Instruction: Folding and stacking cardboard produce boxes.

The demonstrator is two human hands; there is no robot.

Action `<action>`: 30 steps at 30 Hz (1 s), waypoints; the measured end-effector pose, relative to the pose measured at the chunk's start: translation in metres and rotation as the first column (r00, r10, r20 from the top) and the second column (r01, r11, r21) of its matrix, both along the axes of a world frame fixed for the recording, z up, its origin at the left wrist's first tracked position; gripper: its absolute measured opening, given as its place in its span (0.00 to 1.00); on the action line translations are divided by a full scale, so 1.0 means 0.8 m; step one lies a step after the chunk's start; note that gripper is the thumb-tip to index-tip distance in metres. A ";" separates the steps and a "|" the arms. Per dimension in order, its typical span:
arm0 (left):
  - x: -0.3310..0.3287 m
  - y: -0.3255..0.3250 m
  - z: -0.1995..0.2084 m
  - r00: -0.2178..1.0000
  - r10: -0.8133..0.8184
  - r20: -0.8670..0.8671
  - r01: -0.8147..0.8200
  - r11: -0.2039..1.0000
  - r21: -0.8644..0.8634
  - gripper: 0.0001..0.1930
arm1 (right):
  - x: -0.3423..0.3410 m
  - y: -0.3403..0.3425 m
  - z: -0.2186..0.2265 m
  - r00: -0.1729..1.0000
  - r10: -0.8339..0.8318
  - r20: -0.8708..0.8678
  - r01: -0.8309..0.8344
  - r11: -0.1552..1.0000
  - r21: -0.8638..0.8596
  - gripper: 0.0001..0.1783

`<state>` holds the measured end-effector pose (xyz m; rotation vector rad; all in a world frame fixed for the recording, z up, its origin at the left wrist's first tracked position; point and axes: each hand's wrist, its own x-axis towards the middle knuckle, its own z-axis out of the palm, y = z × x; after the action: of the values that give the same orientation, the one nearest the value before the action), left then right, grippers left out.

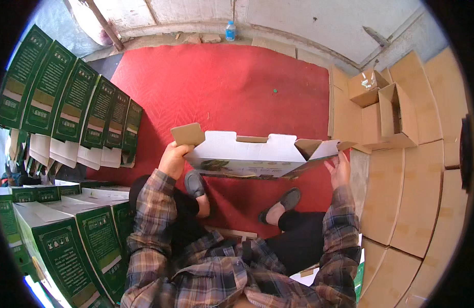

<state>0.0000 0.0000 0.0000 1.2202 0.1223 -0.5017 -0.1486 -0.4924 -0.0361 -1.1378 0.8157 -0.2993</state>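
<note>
I hold a long white cardboard box with brown flaps level in front of me, above a red mat. My left hand grips its left end, just under a raised brown flap. My right hand supports the right end, where the end flaps stand open. Both forearms wear plaid sleeves. My feet in dark slippers rest on the mat below the box.
Rows of green printed cartons stand on the left, and more green cartons crowd the lower left. Plain brown cardboard boxes are stacked along the right, one small box open. A plastic bottle stands by the far wall.
</note>
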 end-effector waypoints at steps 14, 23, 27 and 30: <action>-0.011 -0.024 0.016 0.973 -0.063 0.223 0.035 0.991 0.126 0.14 | 0.013 0.031 0.050 0.988 -0.147 0.043 0.149 0.860 -0.488 0.41; -0.016 -0.020 0.021 0.968 -0.123 0.217 0.090 0.984 0.154 0.10 | 0.036 0.117 0.056 0.977 -0.013 -0.214 -0.189 0.422 -0.887 0.61; -0.020 -0.019 0.029 0.929 -0.242 0.281 0.184 0.958 0.219 0.07 | 0.045 0.121 0.040 0.964 -0.081 -0.254 -0.191 0.455 -0.870 0.59; -0.019 -0.020 0.039 0.846 -0.349 0.403 0.196 0.907 0.374 0.09 | 0.049 0.116 0.033 0.975 -0.082 -0.205 -0.147 0.454 -0.879 0.55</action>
<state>-0.0153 -0.0161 0.0313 1.6613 -0.4050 -0.4351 -0.1090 -0.3996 -0.0098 -2.2449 0.8310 -0.6279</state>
